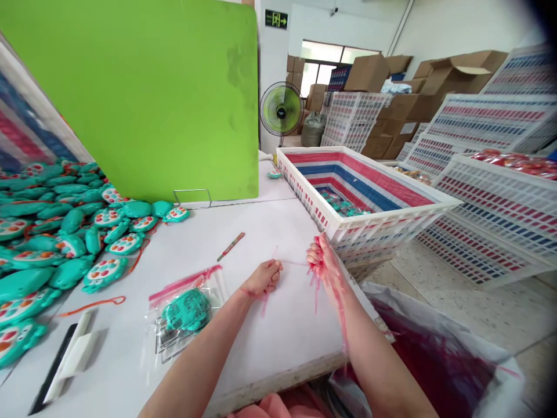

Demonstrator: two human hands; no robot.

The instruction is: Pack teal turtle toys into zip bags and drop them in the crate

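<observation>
My left hand [263,277] is closed in a pinch above the white tabletop, with a thin translucent pink strip running out of it. That strand stretches across to my right hand [322,258], which is closed in a fist around a bunch of pink plastic strips [317,290]. Loose ends hang below the fist, and pink pieces trail along the right forearm. Left of my left forearm lies a clear bag [217,283] with a pink top edge; a teal toy [186,309] is inside it.
Teal turtle-shaped toys [104,273] are heaped at left beside a green board [174,98]. An orange strap [96,305], a narrow printed strip [231,247] and a white-and-black tool [72,354] lie on the table. Right stands a white crate [391,217]; below, a lined bin [439,354].
</observation>
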